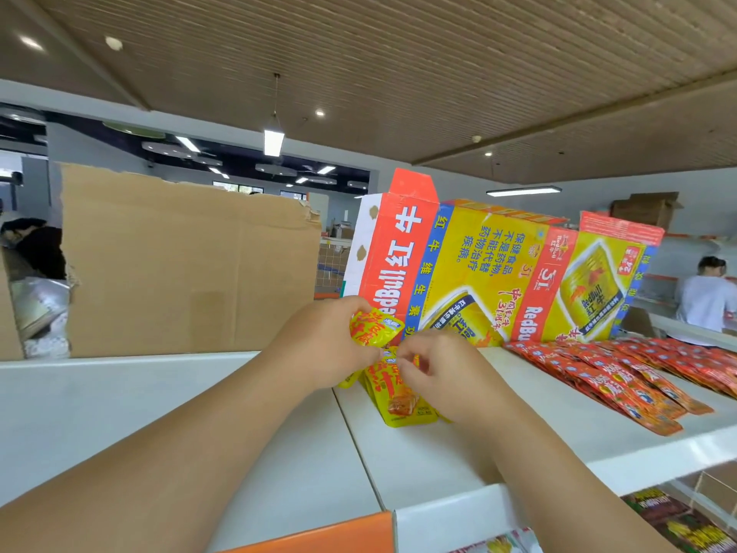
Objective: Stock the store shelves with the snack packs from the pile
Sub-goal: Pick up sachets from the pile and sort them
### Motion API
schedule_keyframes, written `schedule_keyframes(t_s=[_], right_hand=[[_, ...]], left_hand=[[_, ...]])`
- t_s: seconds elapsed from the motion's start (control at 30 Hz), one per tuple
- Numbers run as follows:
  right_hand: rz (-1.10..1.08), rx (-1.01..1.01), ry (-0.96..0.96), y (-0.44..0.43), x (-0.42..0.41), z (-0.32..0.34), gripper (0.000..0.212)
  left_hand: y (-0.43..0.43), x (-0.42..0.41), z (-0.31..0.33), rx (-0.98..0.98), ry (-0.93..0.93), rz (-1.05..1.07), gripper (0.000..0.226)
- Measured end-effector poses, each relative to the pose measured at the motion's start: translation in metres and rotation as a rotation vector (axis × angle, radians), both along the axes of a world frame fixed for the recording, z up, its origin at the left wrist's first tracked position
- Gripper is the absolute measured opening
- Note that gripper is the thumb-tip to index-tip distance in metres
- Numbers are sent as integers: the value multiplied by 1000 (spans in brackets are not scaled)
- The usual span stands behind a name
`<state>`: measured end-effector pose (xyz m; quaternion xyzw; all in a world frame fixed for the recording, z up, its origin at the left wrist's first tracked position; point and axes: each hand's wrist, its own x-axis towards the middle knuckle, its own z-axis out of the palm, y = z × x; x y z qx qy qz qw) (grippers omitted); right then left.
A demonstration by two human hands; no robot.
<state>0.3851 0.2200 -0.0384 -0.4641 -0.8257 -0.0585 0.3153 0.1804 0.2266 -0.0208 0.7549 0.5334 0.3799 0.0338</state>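
Note:
My left hand (331, 345) grips a small bunch of yellow snack packs (375, 327) above the white top shelf (159, 413). My right hand (434, 373) has its fingers curled and pinches the top of a yellow pack in the short stack (399, 401) that lies on the shelf below both hands. Rows of orange-red snack packs (622, 377) lie flat on the shelf to the right.
A flattened Red Bull carton (478, 273) stands upright behind the packs as a backing. A brown cardboard sheet (187, 265) stands at the left. A person in a white shirt (706, 301) works at far right. Dark packs (678, 520) lie on a lower shelf.

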Motion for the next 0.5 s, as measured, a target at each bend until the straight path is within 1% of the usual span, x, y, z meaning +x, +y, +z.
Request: schedule_keyframes(t_s=[0.07,0.13,0.23,0.3,0.37,0.43,0.5], right_hand=[[12,29,-5,1,-1,-1,13],[-17,54,38,5,3,-3,13],[-76,76,156,7,10,-1,9],[-105,84,232,8,13,1,16],[-123,85,257,7,15,2,21],[-142,74,237,5,15,3,30],[-179,62,189,3,14,5,47]], left_hand=[[0,3,-2,9,24,-36,67],[0,6,-2,25,28,-77,71],[-1,8,-1,37,-17,-130,59],[-3,10,-1,34,-24,-167,51],[-6,12,-2,30,-24,-199,48],[-7,15,-2,30,-20,-227,47],[-8,18,-3,35,-22,-251,46]])
